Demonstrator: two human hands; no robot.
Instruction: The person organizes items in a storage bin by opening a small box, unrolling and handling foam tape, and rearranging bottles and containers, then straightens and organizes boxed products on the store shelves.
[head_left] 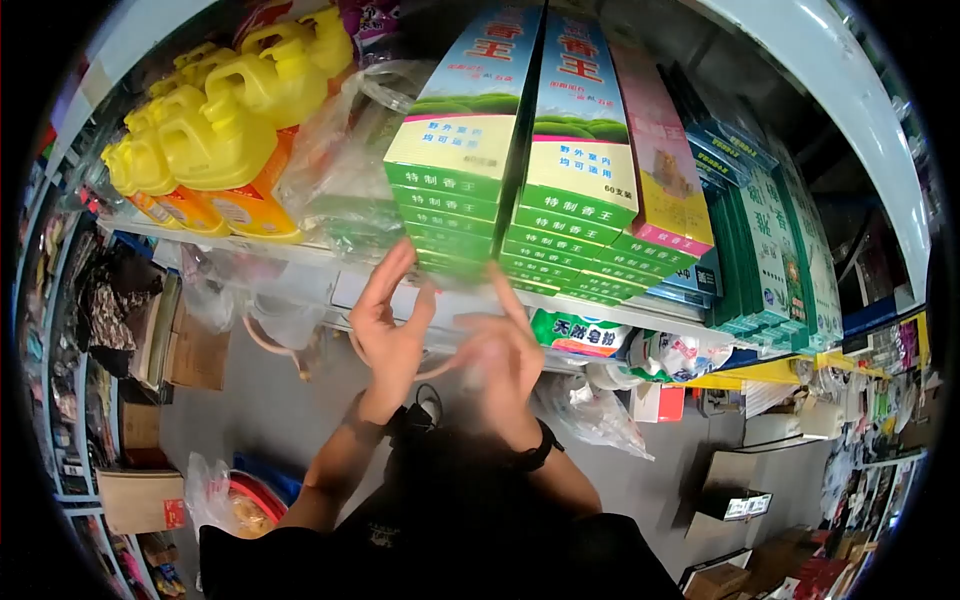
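Two tall stacks of green, blue and yellow incense boxes stand side by side on the shelf, a left stack (455, 130) and a right stack (580, 150). My left hand (388, 335) is at the lower left corner of the left stack, its fingers stretched up and its thumb apart. Below the same stack's right corner is my right hand (508, 365), smeared by motion, with one finger pointing up and the others apart from it. Neither hand visibly holds anything. Whether the fingertips touch the boxes I cannot tell. The lowest boxes of the left stack look blurred.
Yellow-capped orange bottles (230, 130) and a clear plastic bag (345, 170) occupy the shelf's left part. Pink boxes (655, 150) and green boxes (770, 250) stand at right. Below are soap powder bags (580, 333). Cardboard boxes (140, 500) line the aisle.
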